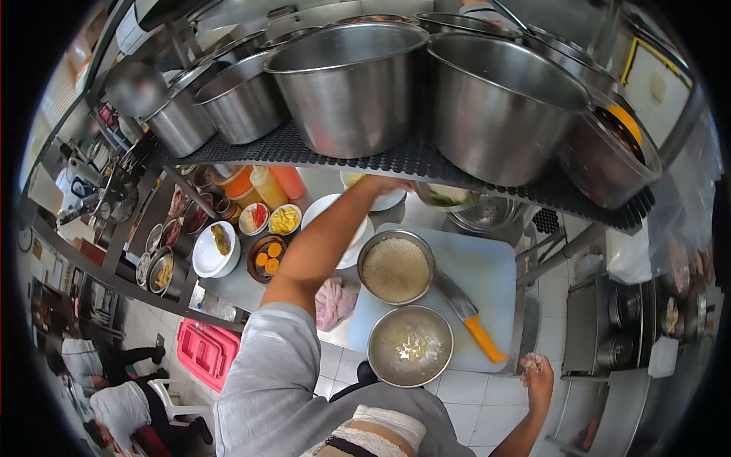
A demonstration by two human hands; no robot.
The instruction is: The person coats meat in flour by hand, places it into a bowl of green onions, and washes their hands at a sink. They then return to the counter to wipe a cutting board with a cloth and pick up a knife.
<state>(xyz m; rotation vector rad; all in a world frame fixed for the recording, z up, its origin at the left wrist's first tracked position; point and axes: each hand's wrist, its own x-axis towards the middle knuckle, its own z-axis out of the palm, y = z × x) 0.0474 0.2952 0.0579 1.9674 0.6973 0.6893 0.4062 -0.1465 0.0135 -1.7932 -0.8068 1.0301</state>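
My left hand (392, 185) reaches under the shelf edge beside a metal container (451, 196) with white and green contents; its fingers are mostly hidden. My right hand (538, 372) is raised at the lower right, fingers curled around whitish crumbly stuff that I cannot make out. On a pale blue cutting board (487, 266) stands a metal bowl of beige crumbs (396, 270). Nearer my body, a second metal bowl (410, 346) holds white powder and yellowish liquid. A knife with an orange handle (484, 339) lies on the board's right side.
Large steel pots (346, 91) line a black mesh shelf (381, 161) overhead. Left of the board are a pink cloth (333, 303), a bowl of orange slices (257, 259), a white bowl (205, 263) and squeeze bottles (266, 187). Seated people (129, 411) are at the lower left.
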